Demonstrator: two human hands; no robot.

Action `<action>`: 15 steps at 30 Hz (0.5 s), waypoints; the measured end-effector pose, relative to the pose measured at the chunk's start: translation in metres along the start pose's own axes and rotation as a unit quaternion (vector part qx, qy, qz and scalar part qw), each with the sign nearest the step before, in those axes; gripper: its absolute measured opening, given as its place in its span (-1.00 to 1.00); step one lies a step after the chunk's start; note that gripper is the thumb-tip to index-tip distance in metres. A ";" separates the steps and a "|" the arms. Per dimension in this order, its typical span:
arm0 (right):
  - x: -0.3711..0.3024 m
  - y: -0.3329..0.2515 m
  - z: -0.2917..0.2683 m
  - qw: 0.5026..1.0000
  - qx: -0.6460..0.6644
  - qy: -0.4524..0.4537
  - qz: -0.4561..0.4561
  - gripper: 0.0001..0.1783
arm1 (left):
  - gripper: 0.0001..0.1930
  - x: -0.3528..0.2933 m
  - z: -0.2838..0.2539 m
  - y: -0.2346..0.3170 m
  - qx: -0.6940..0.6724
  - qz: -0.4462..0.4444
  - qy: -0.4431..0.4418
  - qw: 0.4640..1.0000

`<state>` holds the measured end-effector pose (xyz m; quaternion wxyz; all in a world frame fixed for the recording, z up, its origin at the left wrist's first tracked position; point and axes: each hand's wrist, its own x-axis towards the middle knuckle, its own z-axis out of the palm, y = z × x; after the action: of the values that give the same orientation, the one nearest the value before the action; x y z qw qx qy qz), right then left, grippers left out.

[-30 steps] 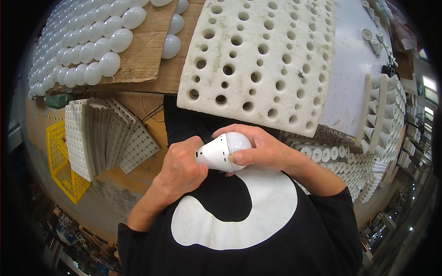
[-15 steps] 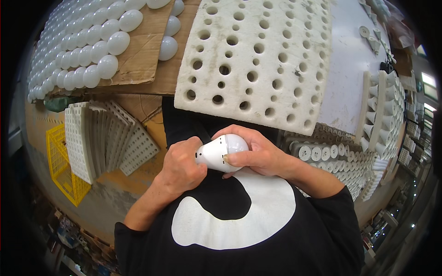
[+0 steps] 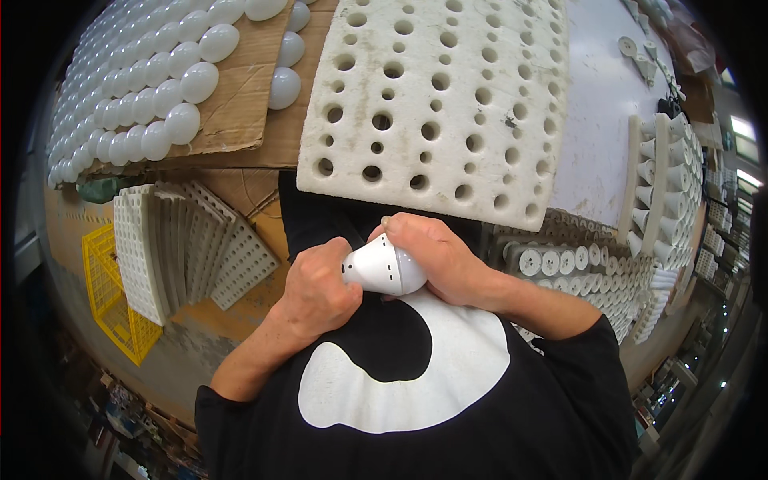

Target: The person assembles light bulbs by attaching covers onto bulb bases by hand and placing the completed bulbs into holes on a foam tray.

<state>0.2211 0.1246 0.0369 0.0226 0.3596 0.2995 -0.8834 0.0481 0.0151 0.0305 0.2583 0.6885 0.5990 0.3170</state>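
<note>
A white LED light bulb (image 3: 376, 268) lies sideways between my two hands, close to my black shirt. Its narrow end points left, into my left hand (image 3: 322, 286), whose curled fingers close round that end and hide it. My right hand (image 3: 444, 258) wraps the rounded, frosted dome, the thumb reaching over the top of the bulb. Small dark slots show on the white housing. Just beyond my hands sits a white foam board (image 3: 432, 104) with rows of large and small round holes, its near edge tilted slightly.
White domes (image 3: 180, 120) stand in rows on cardboard (image 3: 240, 112) at far left. Below them, perforated foam boards (image 3: 140, 252) lean beside a yellow crate (image 3: 120, 296). Racks of white cone-shaped housings (image 3: 672, 184) and round-ended parts (image 3: 552, 262) stand at right.
My right hand has shifted its grip round the dome: its thumb has moved from the near side to the far, upper side. My left hand keeps its hold. The view has shifted slightly.
</note>
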 end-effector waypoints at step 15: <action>-0.002 -0.002 0.006 0.978 -0.109 0.086 -0.155 -0.55 | -0.85 0.026 -0.017 0.007 0.047 0.097 -0.116 0.987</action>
<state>0.2183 0.1225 0.0428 -0.1007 0.3789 0.4472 -0.8039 0.0428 0.0391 0.0503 0.2616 0.7870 0.5091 0.2301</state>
